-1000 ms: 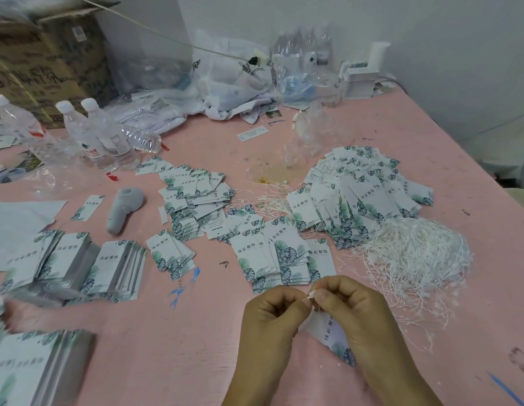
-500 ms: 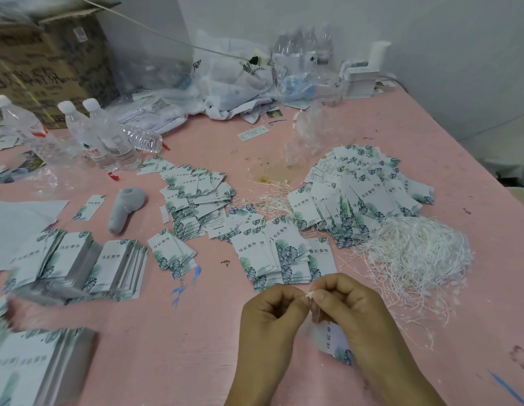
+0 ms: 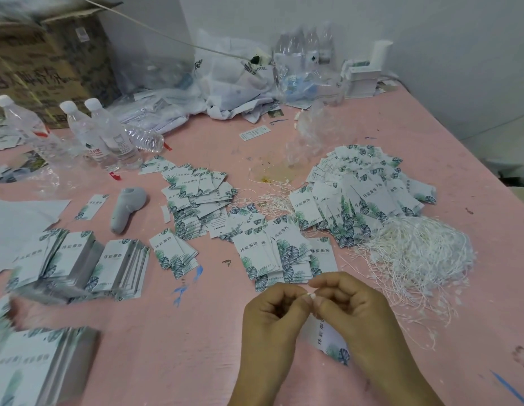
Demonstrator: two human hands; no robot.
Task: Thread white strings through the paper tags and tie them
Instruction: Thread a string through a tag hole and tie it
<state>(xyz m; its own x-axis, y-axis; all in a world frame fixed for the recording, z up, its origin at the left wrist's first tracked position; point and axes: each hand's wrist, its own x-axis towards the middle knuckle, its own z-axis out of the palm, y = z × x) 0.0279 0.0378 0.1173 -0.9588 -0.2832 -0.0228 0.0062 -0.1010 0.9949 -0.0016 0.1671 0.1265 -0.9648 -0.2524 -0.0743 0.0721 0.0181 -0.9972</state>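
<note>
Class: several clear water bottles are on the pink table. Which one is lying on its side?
The bottle just right of the two capped upright ones, back left. It lies flat; the others stand.

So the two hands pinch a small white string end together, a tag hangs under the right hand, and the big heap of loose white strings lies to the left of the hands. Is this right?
Not quite. In the head view the heap of loose white strings lies to the right of the hands, not the left. The rest holds: the left hand and right hand pinch the string end, and a tag hangs under the right hand.

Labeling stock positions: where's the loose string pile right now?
In the head view, the string pile lies on the pink table, right of centre, just below the big tag heap, beyond the right hand.
</note>
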